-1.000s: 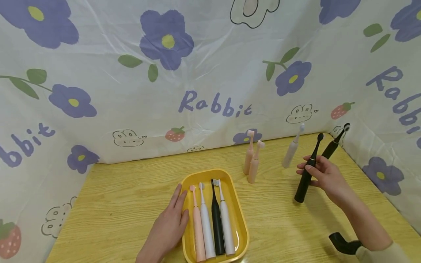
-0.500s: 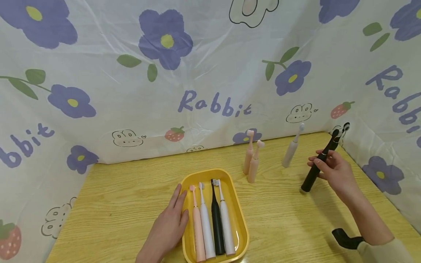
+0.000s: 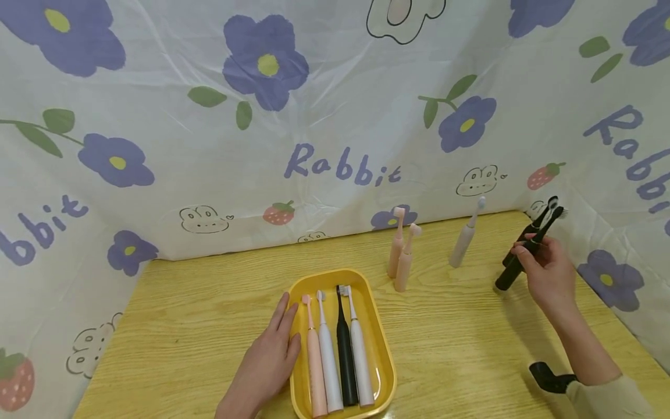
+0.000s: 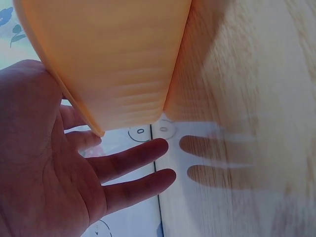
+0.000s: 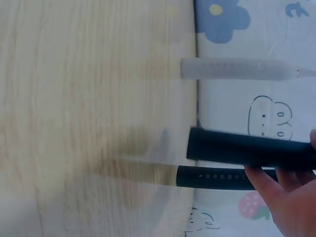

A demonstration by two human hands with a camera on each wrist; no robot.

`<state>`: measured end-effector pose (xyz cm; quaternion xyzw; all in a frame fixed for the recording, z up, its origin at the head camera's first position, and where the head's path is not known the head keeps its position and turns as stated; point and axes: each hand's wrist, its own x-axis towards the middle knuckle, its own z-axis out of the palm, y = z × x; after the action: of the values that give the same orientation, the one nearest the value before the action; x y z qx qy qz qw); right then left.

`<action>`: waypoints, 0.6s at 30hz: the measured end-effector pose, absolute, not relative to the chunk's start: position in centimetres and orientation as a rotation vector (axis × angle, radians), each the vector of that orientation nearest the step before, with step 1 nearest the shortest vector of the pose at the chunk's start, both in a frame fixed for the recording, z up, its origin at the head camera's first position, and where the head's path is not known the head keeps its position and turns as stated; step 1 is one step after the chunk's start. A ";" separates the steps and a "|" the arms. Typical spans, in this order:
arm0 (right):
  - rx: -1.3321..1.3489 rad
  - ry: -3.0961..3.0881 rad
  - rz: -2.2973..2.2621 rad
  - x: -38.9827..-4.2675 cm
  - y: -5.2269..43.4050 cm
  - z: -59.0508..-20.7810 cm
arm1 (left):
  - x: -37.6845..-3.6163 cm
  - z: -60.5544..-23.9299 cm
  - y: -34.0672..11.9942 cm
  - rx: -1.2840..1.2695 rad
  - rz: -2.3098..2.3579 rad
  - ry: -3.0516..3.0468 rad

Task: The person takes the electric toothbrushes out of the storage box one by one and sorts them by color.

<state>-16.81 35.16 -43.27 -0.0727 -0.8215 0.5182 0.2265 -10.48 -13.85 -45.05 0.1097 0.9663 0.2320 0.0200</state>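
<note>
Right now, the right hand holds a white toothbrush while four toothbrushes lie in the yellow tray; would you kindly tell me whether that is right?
Not quite: the toothbrush in the right hand is black, as the head view shows. Four toothbrushes do lie in the yellow tray.

You see a white cloth point(image 3: 342, 87) across the top of the frame, with big purple flowers point(image 3: 266, 63). The word "Rabbit" point(image 3: 342, 166) is in the middle. Below it, you have a yellow wood surface point(image 3: 209, 314). A red strawberry point(image 3: 15, 383) shows at the lower left.
</note>
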 end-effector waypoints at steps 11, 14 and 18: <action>-0.435 -2.117 1.166 -17.7 35.4 -44.2 | -10.5 -45.0 -13.9 0.352 0.707 3.002; -0.453 -2.099 1.149 -17.9 35.6 -44.4 | -10.5 -45.0 -13.9 0.352 0.712 3.000; -0.472 -2.093 1.146 -18.3 36.0 -44.6 | -10.5 -44.9 -13.9 0.354 0.714 2.999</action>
<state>-18.32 35.99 -44.59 -0.1818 -0.8070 0.4418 0.3473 -10.49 -13.91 -44.92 0.1142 0.9663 0.2301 0.0193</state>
